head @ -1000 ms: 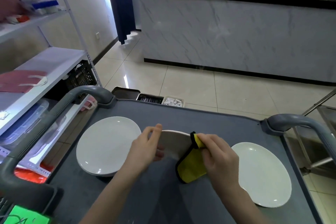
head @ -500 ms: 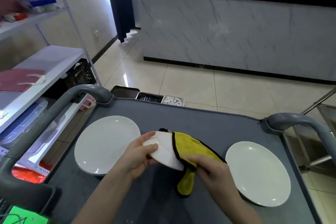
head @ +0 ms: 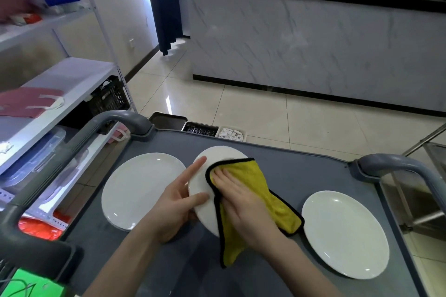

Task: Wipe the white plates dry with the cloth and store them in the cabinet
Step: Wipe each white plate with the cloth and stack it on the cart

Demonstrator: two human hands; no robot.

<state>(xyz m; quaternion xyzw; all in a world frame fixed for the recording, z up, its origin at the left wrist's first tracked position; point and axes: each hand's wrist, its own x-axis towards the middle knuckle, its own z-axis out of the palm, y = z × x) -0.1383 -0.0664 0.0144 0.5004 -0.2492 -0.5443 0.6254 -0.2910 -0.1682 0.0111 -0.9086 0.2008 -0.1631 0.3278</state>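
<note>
- The held plate [head: 220, 153] is tilted up off the grey cart top [head: 301, 171], mid-cart, face towards the person.
- The left hand [head: 177, 202] pinches its rim at about 8 o'clock: thumb on the face, forefinger straight along the edge, the other fingers hidden behind.
- The right hand [head: 237, 202] lies flat, fingers [head: 224, 173] straight and close together, pressing the yellow cloth [head: 260, 185] on the plate face.
- Recommendation: wipe in circles from centre to rim, then turn the plate in the left hand so that the strip under the thumb is dried too (the back likely wants a pass as well).
- Risk: a one-sided pinch on a wet rim may slip, so keep the press moderate.
- Two further plates lie flat on the cart, one [head: 140, 188] at 9 o'clock and one [head: 345, 234] at 4 o'clock of the held plate.
- No cabinet is in view.
</note>
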